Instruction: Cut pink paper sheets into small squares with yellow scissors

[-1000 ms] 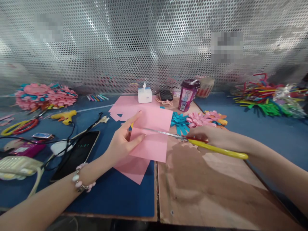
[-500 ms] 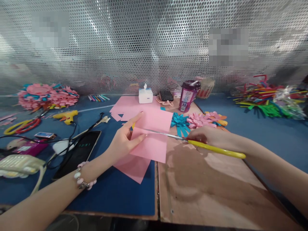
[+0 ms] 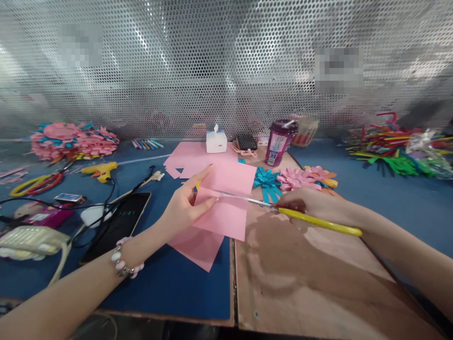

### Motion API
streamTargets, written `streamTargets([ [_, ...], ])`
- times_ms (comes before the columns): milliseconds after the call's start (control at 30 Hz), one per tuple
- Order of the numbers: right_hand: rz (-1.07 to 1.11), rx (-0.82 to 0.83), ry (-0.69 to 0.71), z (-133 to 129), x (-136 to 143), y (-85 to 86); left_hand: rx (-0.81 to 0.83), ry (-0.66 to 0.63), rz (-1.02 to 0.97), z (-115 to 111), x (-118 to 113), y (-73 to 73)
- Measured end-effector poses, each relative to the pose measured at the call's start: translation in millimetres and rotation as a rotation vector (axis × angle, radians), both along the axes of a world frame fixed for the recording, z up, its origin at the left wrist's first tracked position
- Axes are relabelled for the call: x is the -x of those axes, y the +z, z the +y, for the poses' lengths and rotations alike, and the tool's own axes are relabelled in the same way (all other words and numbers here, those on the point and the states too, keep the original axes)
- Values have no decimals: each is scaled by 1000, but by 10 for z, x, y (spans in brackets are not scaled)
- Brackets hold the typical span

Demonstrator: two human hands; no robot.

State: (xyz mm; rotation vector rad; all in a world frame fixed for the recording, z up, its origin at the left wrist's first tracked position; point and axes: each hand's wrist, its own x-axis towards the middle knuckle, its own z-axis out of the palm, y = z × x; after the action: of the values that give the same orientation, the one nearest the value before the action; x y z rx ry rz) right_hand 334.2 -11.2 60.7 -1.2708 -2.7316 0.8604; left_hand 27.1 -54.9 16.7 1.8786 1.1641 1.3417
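Observation:
My left hand pinches the left edge of a pink sheet of paper, thumb in front and fingers mostly behind. In my right hand is a pair of scissors with yellow handles. Their blades lie across the sheet from the right, along a slit that splits it into an upper and a lower part; the tips end near my left thumb. Another pink paper piece hangs below, its upper part hidden. A bit of yellow shows behind my left fingers.
Beyond my hands are pink sheets, a tissue box, a purple cup and paper flowers. Leftward lie a phone, a yellow glue gun, cables and a flower pile. Colourful strips lie far right.
The whole view has shifted slightly, so things appear a little further right. Both hands, the paper and the scissors keep nearly the same positions relative to each other.

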Motion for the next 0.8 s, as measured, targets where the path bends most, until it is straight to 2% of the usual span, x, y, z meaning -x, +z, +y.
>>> streamTargets([
  [633, 57, 62, -36, -4, 1, -50, 54, 7, 28, -14, 0, 15],
  [800, 72, 74, -39, 9, -12, -72, -1, 18, 47, -8, 1, 7],
])
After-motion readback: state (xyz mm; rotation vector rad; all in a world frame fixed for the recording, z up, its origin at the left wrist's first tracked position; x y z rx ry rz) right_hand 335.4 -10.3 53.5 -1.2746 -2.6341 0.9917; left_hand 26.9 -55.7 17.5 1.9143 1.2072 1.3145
